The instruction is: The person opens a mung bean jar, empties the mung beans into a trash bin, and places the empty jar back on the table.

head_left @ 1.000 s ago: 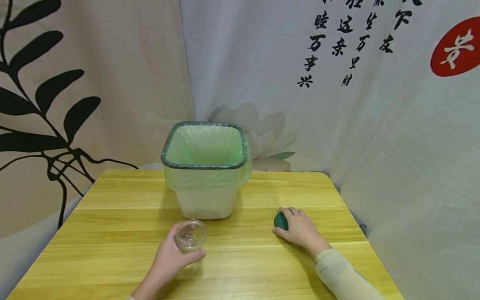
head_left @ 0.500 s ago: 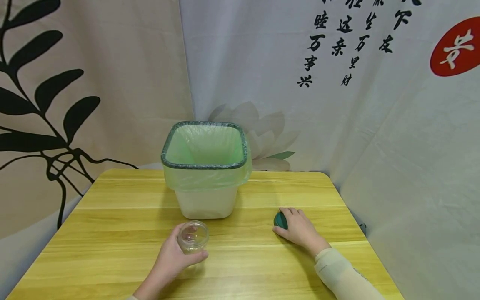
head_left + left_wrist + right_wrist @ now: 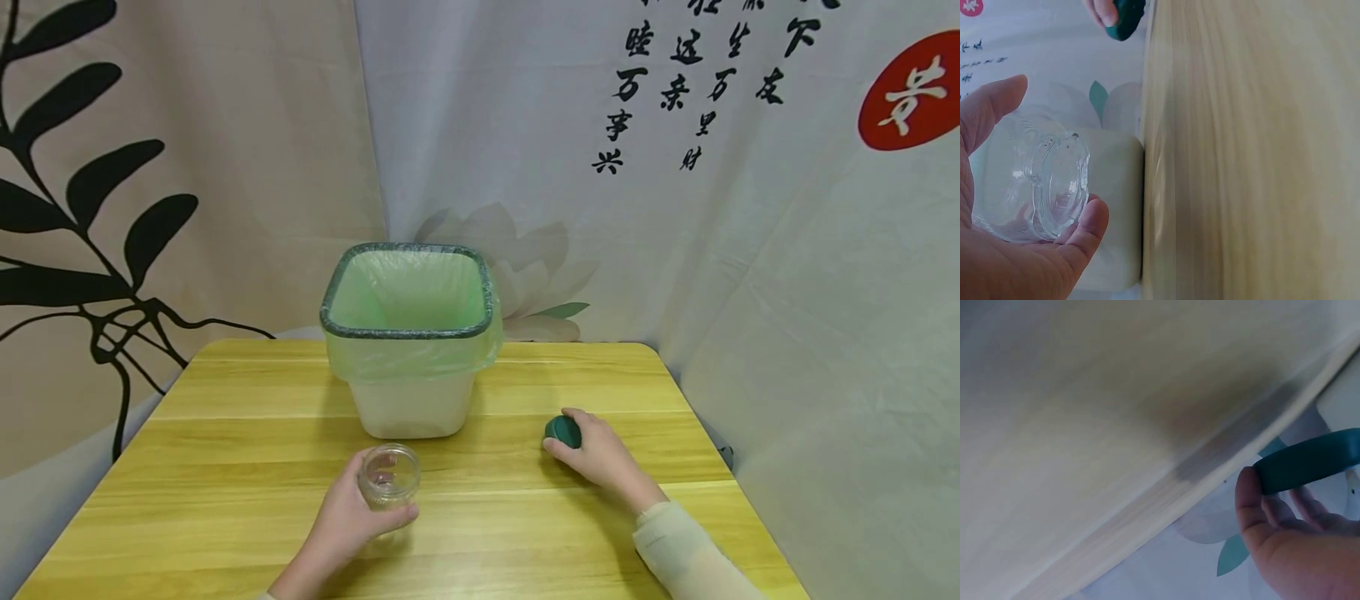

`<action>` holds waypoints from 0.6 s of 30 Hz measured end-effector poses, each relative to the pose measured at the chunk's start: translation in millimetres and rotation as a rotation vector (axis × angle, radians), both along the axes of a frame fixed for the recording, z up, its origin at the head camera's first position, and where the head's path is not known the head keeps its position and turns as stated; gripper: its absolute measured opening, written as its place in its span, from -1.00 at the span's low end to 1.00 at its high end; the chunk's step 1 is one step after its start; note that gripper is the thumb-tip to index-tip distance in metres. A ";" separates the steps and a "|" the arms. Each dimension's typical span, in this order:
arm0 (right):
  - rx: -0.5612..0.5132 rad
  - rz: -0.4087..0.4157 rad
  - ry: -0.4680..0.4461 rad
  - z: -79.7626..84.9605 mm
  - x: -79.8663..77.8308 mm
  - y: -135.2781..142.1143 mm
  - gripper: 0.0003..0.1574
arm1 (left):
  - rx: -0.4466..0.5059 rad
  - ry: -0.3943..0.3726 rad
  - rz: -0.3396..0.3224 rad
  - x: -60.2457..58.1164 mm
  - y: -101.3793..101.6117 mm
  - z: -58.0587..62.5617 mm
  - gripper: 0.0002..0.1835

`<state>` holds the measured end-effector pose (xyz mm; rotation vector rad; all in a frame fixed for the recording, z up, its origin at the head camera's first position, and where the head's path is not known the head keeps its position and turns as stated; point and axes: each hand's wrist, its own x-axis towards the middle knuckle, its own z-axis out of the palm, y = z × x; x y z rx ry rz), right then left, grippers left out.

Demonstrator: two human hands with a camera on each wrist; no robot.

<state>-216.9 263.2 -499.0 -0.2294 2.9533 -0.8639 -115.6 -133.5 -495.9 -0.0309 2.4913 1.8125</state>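
Note:
My left hand holds a clear, see-through jar by its side, fingers behind it and thumb in front. Its round open mouth faces up in the head view. In the left wrist view, the scalloped bottom of the jar shows between thumb and fingers, clear of the wooden surface. Over on the right, my right hand grips a dark green round lid by its edge. From the right wrist, the lid appears nearly edge-on, with fingertips against its rim and the table surface apart from it.
A pale square bin lined with a green plastic bag stands at the back of the wooden table, just beyond the jar. Printed cloth hangs behind the table and along its right side.
My right hand has turned and raised the lid a little, so more of its top faces the head camera. My left hand with the jar has shifted slightly right and nearer.

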 end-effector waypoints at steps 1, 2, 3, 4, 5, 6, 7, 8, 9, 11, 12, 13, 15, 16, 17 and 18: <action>-0.018 0.000 -0.001 1.4 1.5 -1.2 0.07 | 0.000 -0.003 0.000 0.1 0.3 0.1 0.07; -0.037 -0.002 -0.004 3.2 3.4 -2.8 0.07 | -0.001 -0.004 0.000 0.2 0.6 0.3 0.07; -0.053 -0.002 -0.005 4.8 5.3 -4.3 0.06 | -0.003 -0.005 0.001 0.3 1.0 0.5 0.08; -0.067 -0.002 -0.005 6.3 7.1 -5.9 0.06 | -0.002 -0.005 0.001 0.4 1.3 0.8 0.07; -0.083 -0.001 -0.003 8.1 9.1 -7.9 0.05 | -0.003 -0.004 0.001 0.7 1.5 1.0 0.07; -0.099 0.002 0.000 10.0 11.2 -9.9 0.03 | -0.007 -0.003 0.003 0.8 1.8 1.2 0.08; -0.108 0.005 0.002 11.8 13.3 -11.6 0.02 | -0.010 -0.002 0.005 1.1 2.2 1.5 0.08; -0.117 0.008 0.005 13.7 15.4 -13.3 0.01 | -0.012 0.001 0.006 1.1 2.7 1.9 0.08; -0.124 0.011 0.008 15.2 17.0 -14.9 0.01 | -0.015 0.003 0.006 1.4 3.0 2.1 0.08; -0.137 0.019 0.020 18.3 20.4 -18.2 -0.01 | -0.019 0.008 0.006 1.7 3.5 2.5 0.08; -0.142 0.024 0.024 19.8 21.9 -19.7 -0.02 | -0.020 0.011 0.005 1.8 3.8 2.7 0.08; -0.143 0.026 0.029 21.1 23.3 -21.1 -0.02 | -0.019 0.014 0.003 1.9 3.9 2.8 0.07; -0.156 0.035 0.036 23.7 25.8 -23.7 -0.04 | -0.018 0.017 -0.001 2.0 4.1 3.1 0.07; -0.163 0.039 0.039 24.9 27.0 -25.0 -0.04 | -0.018 0.019 -0.003 2.0 4.2 3.2 0.06; -0.172 0.043 0.040 26.2 28.2 -26.0 -0.05 | -0.017 0.021 -0.005 1.9 4.3 3.3 0.06; -0.178 0.047 0.041 27.1 29.1 -26.9 -0.05 | -0.017 0.023 -0.007 1.9 4.4 3.4 0.05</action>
